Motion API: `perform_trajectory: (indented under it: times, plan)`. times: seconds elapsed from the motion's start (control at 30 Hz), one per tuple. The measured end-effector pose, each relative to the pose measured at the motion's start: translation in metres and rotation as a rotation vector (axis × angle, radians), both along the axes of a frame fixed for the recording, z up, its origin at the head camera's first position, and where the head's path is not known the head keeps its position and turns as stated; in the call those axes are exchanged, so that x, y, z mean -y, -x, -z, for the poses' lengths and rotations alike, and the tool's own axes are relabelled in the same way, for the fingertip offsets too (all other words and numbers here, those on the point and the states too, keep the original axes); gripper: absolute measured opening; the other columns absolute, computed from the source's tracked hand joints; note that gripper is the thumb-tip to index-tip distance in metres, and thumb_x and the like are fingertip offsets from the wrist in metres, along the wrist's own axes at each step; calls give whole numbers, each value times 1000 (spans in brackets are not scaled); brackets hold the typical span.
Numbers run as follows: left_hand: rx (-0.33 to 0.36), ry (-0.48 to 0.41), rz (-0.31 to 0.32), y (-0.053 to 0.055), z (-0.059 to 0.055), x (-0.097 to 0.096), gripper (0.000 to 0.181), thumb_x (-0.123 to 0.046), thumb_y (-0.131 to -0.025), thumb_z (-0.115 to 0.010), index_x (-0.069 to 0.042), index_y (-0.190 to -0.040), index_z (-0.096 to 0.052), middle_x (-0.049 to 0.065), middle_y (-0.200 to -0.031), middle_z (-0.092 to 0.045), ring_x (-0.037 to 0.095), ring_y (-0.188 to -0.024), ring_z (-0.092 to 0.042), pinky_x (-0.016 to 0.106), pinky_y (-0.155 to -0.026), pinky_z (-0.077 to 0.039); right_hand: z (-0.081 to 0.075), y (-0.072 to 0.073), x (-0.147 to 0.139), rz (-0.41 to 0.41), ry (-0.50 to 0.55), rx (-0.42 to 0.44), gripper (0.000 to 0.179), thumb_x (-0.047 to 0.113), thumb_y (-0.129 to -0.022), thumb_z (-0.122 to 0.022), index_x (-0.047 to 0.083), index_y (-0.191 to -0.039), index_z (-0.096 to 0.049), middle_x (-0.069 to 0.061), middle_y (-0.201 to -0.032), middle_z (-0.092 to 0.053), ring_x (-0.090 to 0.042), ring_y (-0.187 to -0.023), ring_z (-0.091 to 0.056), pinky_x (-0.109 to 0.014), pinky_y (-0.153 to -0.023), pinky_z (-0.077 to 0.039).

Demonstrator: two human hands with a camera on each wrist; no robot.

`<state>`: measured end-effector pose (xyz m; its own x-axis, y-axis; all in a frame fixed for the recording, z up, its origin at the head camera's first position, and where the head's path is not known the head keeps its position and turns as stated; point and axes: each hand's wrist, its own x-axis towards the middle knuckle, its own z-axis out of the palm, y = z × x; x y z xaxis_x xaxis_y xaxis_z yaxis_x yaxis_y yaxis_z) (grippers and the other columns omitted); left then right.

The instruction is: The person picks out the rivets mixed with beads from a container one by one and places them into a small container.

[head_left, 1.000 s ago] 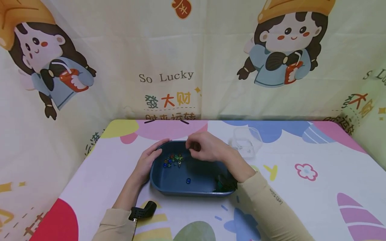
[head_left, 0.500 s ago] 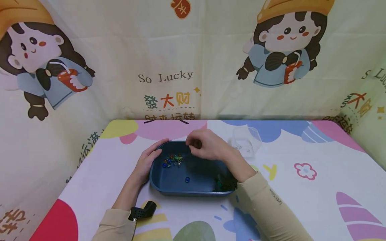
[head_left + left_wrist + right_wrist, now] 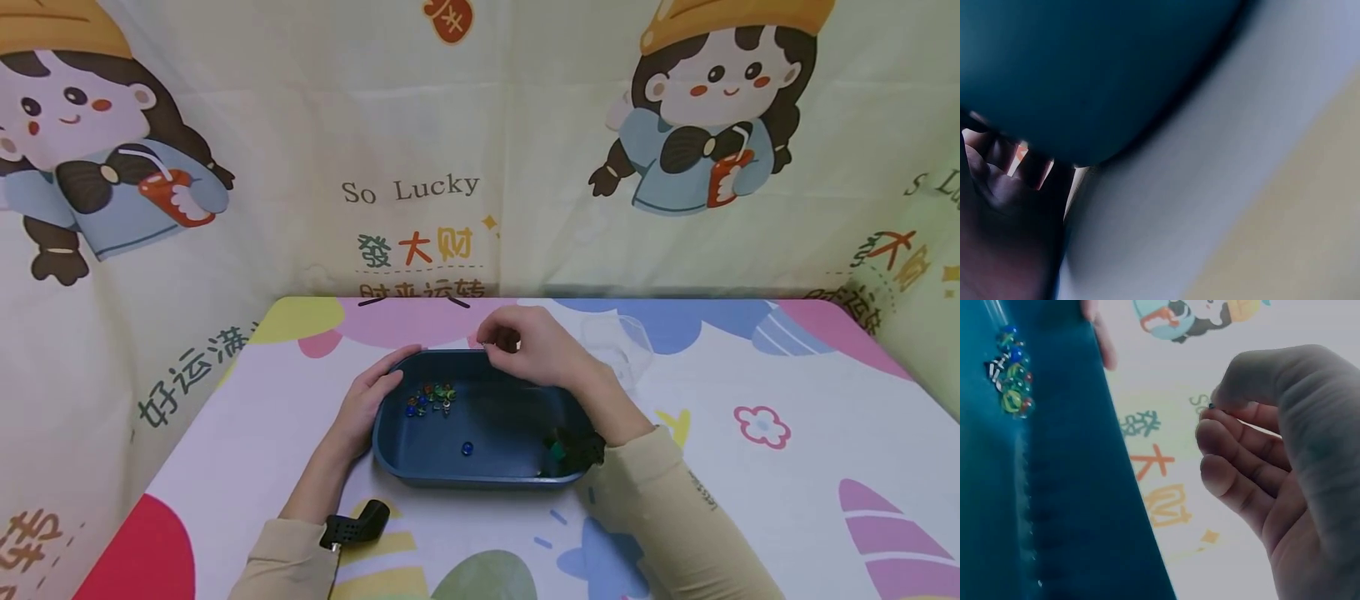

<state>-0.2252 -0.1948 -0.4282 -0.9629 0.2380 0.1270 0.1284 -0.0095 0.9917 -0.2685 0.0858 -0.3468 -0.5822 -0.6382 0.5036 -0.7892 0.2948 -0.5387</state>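
A dark blue plastic tray (image 3: 502,481) with rounded corners holds a cluster of glass marbles (image 3: 427,398) and small silvery metal pieces at its left. One blue marble (image 3: 467,448) lies apart near the front wall. My left hand (image 3: 363,408) grips the tray's left end, thumb over the rim; in the left wrist view the tray wall hides much of it. Above the back rim, my right hand (image 3: 536,346) pinches a tiny piece between thumb and forefinger. In the right wrist view only a dark speck (image 3: 1212,406) of that piece shows, so its kind is unclear.
Behind the right forearm stands a clear plastic box (image 3: 618,342), partly covered by the hand and wrist. Black wrist cameras sit on both wrists, the right one (image 3: 588,450) over the tray's right end. A printed cloth (image 3: 750,542) covers the table; a patterned curtain hangs behind.
My right hand has moved up and to the right, from over the tray's inside to above its back rim. My left hand and the marbles have stayed put.
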Motion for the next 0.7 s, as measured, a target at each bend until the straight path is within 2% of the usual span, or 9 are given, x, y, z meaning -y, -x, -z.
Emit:
perform_trajectory:
  times: [0.1, 0.33, 0.7]
  plan:
    - [-5, 11, -3, 0, 0, 0, 45, -18, -110, -37, -3, -152, -44, 12, -155, -43, 26, -145, -35, 45, -119, -25, -4, -1, -6, 35, 10, 9, 12, -3, -86, -71, 6, -94, -70, -1, -86, -67, -11, -70, -59, -30, -64, -53]
    - [11, 7, -13, 1, -1, 2, 44, -16, -110, -37, -6, -152, -45, 8, -155, -44, 21, -144, -35, 30, -115, -31, -11, -4, -17, 87, 5, 29, 10, 0, -88, -71, 7, -96, -71, 2, -87, -66, -12, -72, -59, -32, -67, -54]
    - [30, 4, -8, 3, -2, 4, 45, -18, -110, -38, -7, -152, -44, 7, -155, -44, 20, -145, -35, 35, -117, -29, -18, -1, -33, 166, 17, 96, 9, -1, -89, -71, 4, -97, -72, 0, -85, -67, -16, -72, -60, -33, -66, -54]
